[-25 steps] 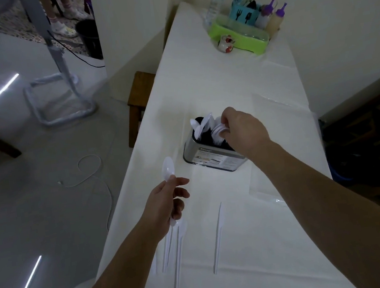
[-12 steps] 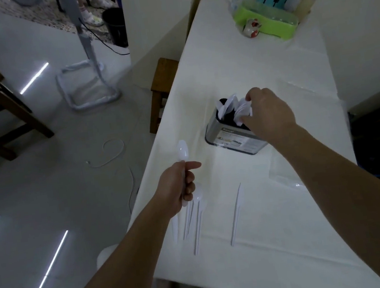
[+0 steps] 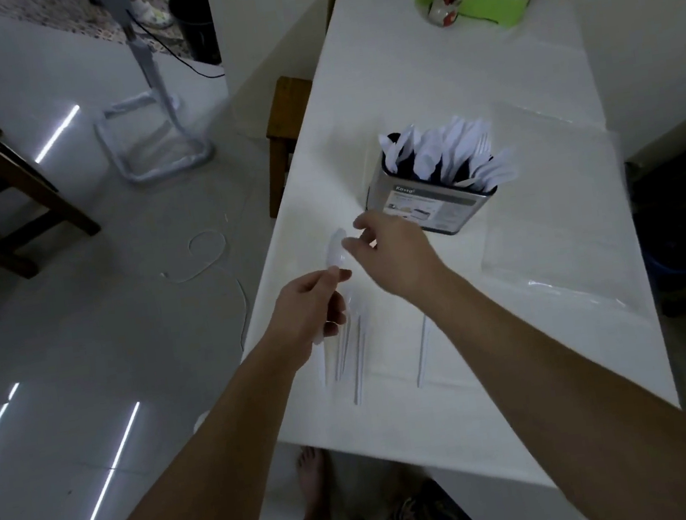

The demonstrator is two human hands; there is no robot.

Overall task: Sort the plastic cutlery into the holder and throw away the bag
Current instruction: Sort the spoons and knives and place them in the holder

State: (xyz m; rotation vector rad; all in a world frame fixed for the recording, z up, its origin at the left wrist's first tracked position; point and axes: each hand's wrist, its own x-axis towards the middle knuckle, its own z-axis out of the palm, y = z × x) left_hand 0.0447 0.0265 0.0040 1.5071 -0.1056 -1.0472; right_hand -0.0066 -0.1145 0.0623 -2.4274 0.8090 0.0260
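Left hand (image 3: 310,307) is holding a white plastic spoon (image 3: 335,254) upright; right hand (image 3: 397,252) is reaching for its bowl.

The left fingers are curling tight around the spoon's handle, while the right thumb and forefinger are standing slightly apart at the bowl, gripping nothing. The rectangular grey metal holder (image 3: 429,202), bristling with white cutlery, is sitting just beyond on the white-covered table (image 3: 419,88). Several loose white plastic cutlery pieces (image 3: 356,360) are lying below the hands, and the clear plastic bag (image 3: 555,227) is lying flat right of the holder.

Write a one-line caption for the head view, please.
Left hand holds a plastic spoon; right hand reaches for it, near the holder.
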